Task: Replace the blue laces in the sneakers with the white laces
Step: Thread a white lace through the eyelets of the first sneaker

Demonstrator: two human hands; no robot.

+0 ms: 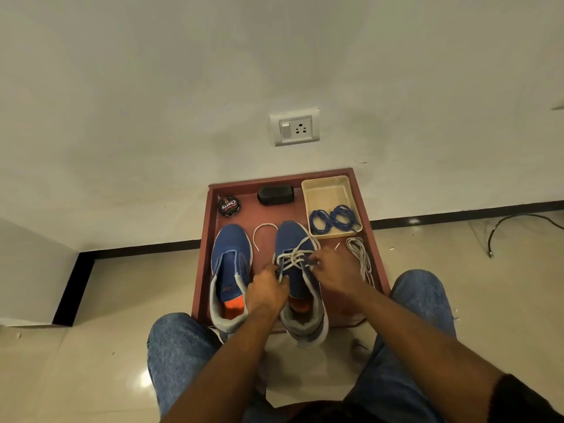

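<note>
L hand (266, 290) sits at the left side of the right shoe (297, 279), fingers curled, pinching the white lace (297, 255) by the eyelets. R hand (331, 271) is at the shoe's right side, fingers bent, pinching the same lace near its upper eyelets. Hands are apart, w/ the shoe's tongue between them. Both forearms reach in from the bottom of the view; a dark sleeve edge shows on the R arm.

White lace crisscrosses a few rows over the right shoe's front; one end loops out toward the toe and on to the left, its tip lying between the two shoes. The other tip pokes up just right of the R hand.

Left shoe (230, 270) stands beside it, no lace in it, tongue open, orange insole showing. Both shoes are blue w/ grey collars, toes pointing to the wall, heels hanging over the near edge of the tray (205, 254).

Tray is reddish-brown, on a tiled floor against the wall. Second white lace (361, 257) lies bunched on the tray's right side, near the R hand but apart from it. Beyond it a cream basket (308, 193) holds the blue laces (332, 218), coiled at its near end. At the tray's far end: polish tin (229, 205) at left, black brush (275, 194) in the middle.

Person kneels or sits, jeans-clad knees either side of the tray. Wall socket (294, 126) above the tray; dark cable (518, 222) on the floor far right.
</note>
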